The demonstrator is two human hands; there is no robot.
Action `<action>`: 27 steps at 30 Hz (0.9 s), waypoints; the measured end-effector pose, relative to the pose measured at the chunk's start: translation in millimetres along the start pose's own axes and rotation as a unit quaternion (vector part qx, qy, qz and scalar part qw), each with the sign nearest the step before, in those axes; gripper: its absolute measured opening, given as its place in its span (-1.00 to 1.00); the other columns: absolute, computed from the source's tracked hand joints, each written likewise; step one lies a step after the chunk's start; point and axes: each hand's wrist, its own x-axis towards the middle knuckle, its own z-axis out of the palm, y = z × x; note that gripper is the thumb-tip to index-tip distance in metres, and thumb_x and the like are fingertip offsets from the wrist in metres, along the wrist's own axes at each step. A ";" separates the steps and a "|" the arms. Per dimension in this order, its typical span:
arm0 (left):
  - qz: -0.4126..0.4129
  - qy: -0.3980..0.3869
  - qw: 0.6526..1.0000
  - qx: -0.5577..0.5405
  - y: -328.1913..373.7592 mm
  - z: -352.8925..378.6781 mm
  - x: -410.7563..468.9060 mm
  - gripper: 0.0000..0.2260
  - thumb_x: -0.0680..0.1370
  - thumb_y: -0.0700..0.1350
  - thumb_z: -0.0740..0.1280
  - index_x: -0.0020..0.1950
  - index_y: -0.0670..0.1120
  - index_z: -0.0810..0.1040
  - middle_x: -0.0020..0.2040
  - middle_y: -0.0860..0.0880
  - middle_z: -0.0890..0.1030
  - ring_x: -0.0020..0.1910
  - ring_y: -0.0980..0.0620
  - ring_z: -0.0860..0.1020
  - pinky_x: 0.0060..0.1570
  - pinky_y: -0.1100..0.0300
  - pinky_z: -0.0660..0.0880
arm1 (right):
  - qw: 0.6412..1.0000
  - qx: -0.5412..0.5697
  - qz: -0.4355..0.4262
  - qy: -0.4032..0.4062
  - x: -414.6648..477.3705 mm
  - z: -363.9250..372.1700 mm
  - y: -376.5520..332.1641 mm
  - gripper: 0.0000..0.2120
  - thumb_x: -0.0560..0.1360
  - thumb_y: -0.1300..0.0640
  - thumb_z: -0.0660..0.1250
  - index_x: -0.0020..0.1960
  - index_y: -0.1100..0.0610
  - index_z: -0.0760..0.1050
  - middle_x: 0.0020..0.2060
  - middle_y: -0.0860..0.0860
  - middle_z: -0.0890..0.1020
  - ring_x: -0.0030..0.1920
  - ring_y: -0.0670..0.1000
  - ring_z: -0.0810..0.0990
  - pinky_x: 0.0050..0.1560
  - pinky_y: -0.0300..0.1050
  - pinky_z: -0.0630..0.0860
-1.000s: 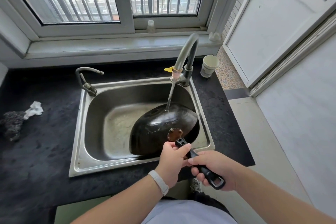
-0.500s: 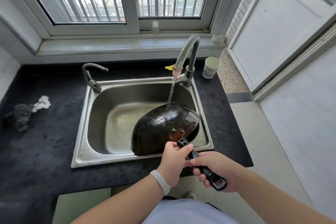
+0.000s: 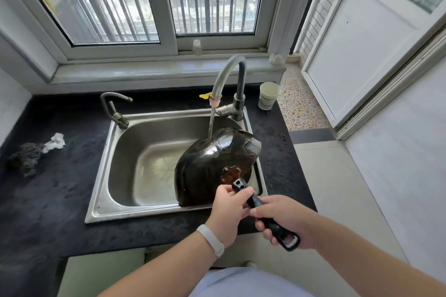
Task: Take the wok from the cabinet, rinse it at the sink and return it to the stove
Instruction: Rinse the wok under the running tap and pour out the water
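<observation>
A black wok [image 3: 212, 164] is turned bottom-up and tilted in the right half of the steel sink [image 3: 115, 166]. Water runs from the tall faucet [image 3: 229, 75] onto its wet outer shell. Its black handle [image 3: 265, 219] sticks out over the counter's front edge toward me. My left hand [image 3: 229, 210] grips the handle close to the wok, and my right hand [image 3: 287, 222] grips the handle's far end. A white band circles my left wrist.
A small second tap [image 3: 113, 108] stands at the sink's back left. A paper cup [image 3: 269, 95] sits on the black counter [image 3: 48, 195] right of the faucet. A dark scrubber [image 3: 26, 159] and a white rag [image 3: 55, 142] lie at the far left. Tiled floor lies to the right.
The wok has tipped up more steeply and shifted toward the sink's right wall. Both hands keep their grip on the handle. The water keeps running.
</observation>
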 end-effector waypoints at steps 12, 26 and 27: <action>0.027 -0.021 0.999 0.031 6.3 17.0 2.0 -0.65 0.49 -0.22 0.46 0.19 -0.15 0.40 0.12 -0.23 0.62 0.05 -0.14 0.68 0.03 -0.04 0.65 | 0.999 0.020 -0.033 0.008 -12.5 -8.1 -0.4 -0.77 0.65 0.20 0.22 0.29 0.23 0.43 -0.37 0.06 0.52 -0.48 -0.04 0.45 -0.53 -0.24 0.43; 0.007 0.018 1.000 0.018 7.8 -19.6 15.2 -0.63 0.50 -0.23 0.45 0.23 -0.16 0.40 0.11 -0.22 0.63 0.02 -0.14 0.69 -0.02 -0.01 0.67 | 1.000 0.012 -0.010 -0.016 14.7 14.4 -7.2 -0.74 0.63 0.21 0.25 0.30 0.24 0.41 -0.35 0.07 0.53 -0.45 -0.04 0.46 -0.49 -0.24 0.46; 0.006 0.023 1.000 0.016 9.0 -23.7 16.1 -0.63 0.50 -0.23 0.45 0.23 -0.15 0.40 0.12 -0.22 0.62 0.03 -0.14 0.69 0.00 -0.03 0.66 | 1.000 0.009 -0.008 -0.018 18.1 17.1 -9.1 -0.74 0.63 0.21 0.25 0.31 0.23 0.41 -0.35 0.08 0.53 -0.45 -0.04 0.46 -0.48 -0.24 0.46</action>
